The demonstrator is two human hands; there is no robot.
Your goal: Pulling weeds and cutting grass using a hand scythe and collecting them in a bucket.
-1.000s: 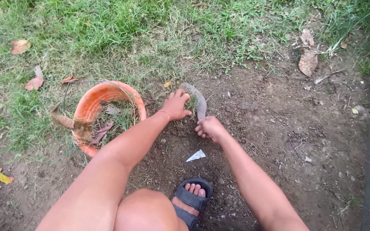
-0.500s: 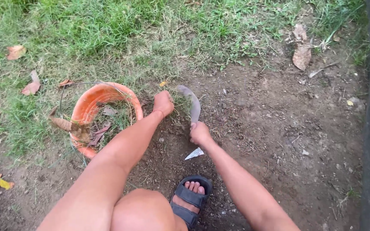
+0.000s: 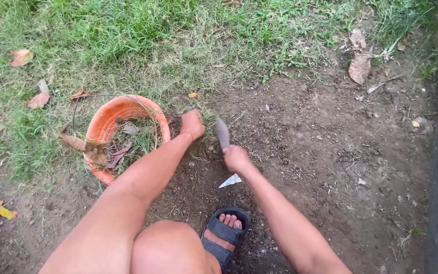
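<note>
A: What is shown, taken from the largest element down, and what is cut off?

B: Rough green-and-straw grass (image 3: 128, 35) is seen across the top, and crumbly brown soil (image 3: 330, 152) below. A dark strip along the right edge cannot be identified. Both forearms and 1 knee are cropped by the lower border.

A: And the container?

B: A round orange plastic bucket (image 3: 108, 117) is set at the grass edge, its near rim hidden behind the left forearm. Dry leaves and cut grass are held inside.

A: The hands?

B: The left hand (image 3: 192, 124) is clenched into a fist at a grass tuft just beside the bucket; what is gripped is hidden by the knuckles. The right hand (image 3: 236, 158) is closed around the handle of a curved grey sickle (image 3: 222, 134), whose blurred blade is raised between the 2 hands, near the soil.

A: Smaller items?

B: A black sandal (image 3: 226, 237) with bare toes is seen, and a white triangular scrap (image 3: 230, 180) lies near the right wrist.
</note>
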